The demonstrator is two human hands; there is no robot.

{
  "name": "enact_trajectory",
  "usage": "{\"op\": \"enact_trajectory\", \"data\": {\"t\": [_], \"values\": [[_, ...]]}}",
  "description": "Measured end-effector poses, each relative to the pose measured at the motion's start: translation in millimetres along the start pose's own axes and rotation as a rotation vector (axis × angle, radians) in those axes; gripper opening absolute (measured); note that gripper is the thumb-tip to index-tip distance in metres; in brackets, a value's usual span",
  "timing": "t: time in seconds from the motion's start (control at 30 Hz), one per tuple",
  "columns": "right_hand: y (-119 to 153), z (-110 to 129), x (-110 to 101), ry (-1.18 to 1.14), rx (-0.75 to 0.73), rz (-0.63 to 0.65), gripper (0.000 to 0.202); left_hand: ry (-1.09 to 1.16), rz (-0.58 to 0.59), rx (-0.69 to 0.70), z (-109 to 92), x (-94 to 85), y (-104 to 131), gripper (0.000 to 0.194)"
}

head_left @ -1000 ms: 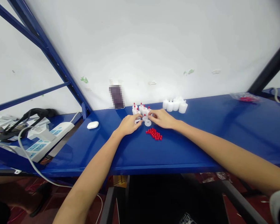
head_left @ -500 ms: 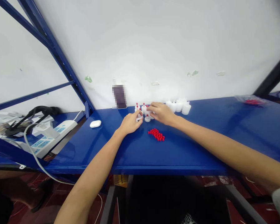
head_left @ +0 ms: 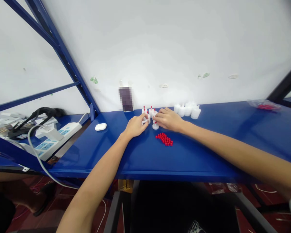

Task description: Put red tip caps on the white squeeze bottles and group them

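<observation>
Hand L (head_left: 135, 126) has fingers closed on wht pc (head_left: 144, 122), R hand (head_left: 169, 119) fingers at red-tipped pc (head_left: 155, 126), grip unclear.

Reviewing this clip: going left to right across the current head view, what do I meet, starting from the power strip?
Power strip, white case, left hand, red caps, white bottles, plastic bag with red contents.

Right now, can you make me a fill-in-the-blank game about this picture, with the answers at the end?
1. The little pieces scattered in front of the hands are all coloured ____.
2. The top of the table is coloured ____.
3. The small white case lies to the ____ of the left hand.
4. The plastic bag lies off to the ____ of the right hand.
Missing words: red; blue; left; right.
</observation>
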State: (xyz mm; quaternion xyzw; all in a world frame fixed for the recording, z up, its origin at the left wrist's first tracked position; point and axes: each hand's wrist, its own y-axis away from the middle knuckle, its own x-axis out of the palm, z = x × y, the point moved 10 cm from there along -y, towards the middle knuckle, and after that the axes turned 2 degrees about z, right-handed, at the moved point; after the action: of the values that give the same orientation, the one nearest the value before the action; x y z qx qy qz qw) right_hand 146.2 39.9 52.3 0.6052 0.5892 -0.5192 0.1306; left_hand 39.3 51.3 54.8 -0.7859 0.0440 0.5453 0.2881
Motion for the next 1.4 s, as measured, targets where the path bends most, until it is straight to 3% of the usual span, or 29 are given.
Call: {"op": "enact_trajectory", "data": {"t": [0.13,0.33,0.5,0.73,0.97,1.2,1.4], "values": [[-0.3,-4.2,-5.2,-0.071,0.038,-0.027,0.022,0.014,0.057,0.020,-3.5,7.8,0.1,0.022],[1.1,0.5,-0.3,-0.105,0.023,-0.013,0.024,0.065,0.097,0.028,-11.5,20.5,-1.4,0.042],[11.9,0.9,5.0,-0.229,0.026,0.030,0.024,0.066,0.154,0.070,-14.6,29.3,-2.5,0.037],[22.6,2.8,-4.7,-0.417,0.035,-0.023,0.031,0.009,0.136,0.029,-5.6,27.4,-1.8,0.032],[26.8,0.4,0.3,-0.316,0.081,-0.017,0.025,0.011,0.091,-0.002,-2.6,17.4,-1.1,0.027],[27.7,7.3,-5.4,-0.384,0.048,0.018,0.033,0.002,0.039,-0.022,6.4,10.9,-1.3,0.028],[26.5,-1.2,-16.6,-0.428,0.190,-0.012,0.034,-0.041,-0.040,-0.095,16.4,2.4,-1.6,0.025]]}}
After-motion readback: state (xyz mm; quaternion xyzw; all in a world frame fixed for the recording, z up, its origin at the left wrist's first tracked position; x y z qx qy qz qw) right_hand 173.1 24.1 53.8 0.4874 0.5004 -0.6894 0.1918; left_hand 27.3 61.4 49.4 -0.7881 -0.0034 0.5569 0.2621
